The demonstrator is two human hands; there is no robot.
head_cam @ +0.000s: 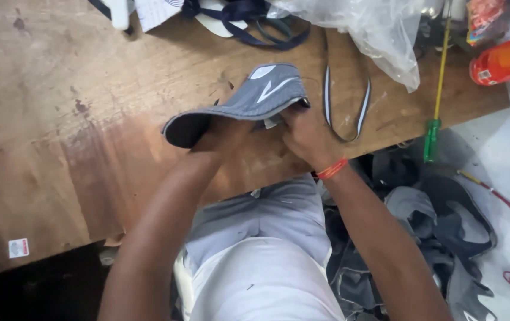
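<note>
We are seeing open room across the left of the worn wooden table. On the right, a looped grey strap, a crumpled clear plastic bag and a green-handled screwdriver are crowding the way, with tangled dark-blue straps lying along the far edge.

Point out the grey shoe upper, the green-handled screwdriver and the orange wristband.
grey shoe upper (pixel 255 98): head view, on its grey outer side by the white stripe.
green-handled screwdriver (pixel 431 140): head view, on the green handle.
orange wristband (pixel 332 169): head view, on the band across the wrist.

Soft even daylight, faint shadows, mild overall blur, overexposed pale floor at right
</note>
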